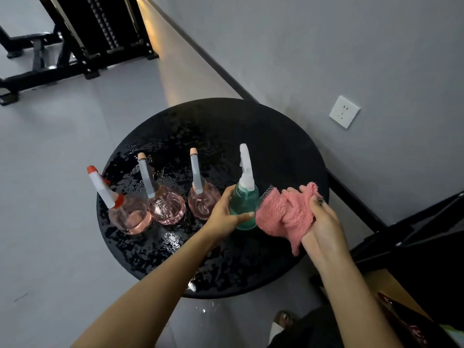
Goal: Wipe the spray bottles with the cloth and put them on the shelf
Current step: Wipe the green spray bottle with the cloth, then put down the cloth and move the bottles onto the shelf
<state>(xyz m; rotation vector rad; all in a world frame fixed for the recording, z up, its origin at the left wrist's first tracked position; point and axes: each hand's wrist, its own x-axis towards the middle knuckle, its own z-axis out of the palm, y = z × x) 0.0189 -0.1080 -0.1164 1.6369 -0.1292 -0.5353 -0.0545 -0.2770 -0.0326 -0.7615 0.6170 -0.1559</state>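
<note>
Left hand (224,217) grips the teal bottle (244,200) — right hand (324,222) clutches the pink cloth (281,215), fingers partly buried.

Four spray bottles: three pink bottles (130,217) (167,209) (202,205), one green bottle (244,207). One cloth (283,217). One table (276,136). One wall socket (344,111). Two hands (223,214) (324,222).

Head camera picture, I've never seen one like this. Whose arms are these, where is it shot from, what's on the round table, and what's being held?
No machine here: a person wears a camera on the head, looking down at their own arms. The left hand holds an upright green spray bottle over the wet round black table. The right hand grips a bunched pink cloth right beside it. Three pink spray bottles stand in a row to the left.
</note>
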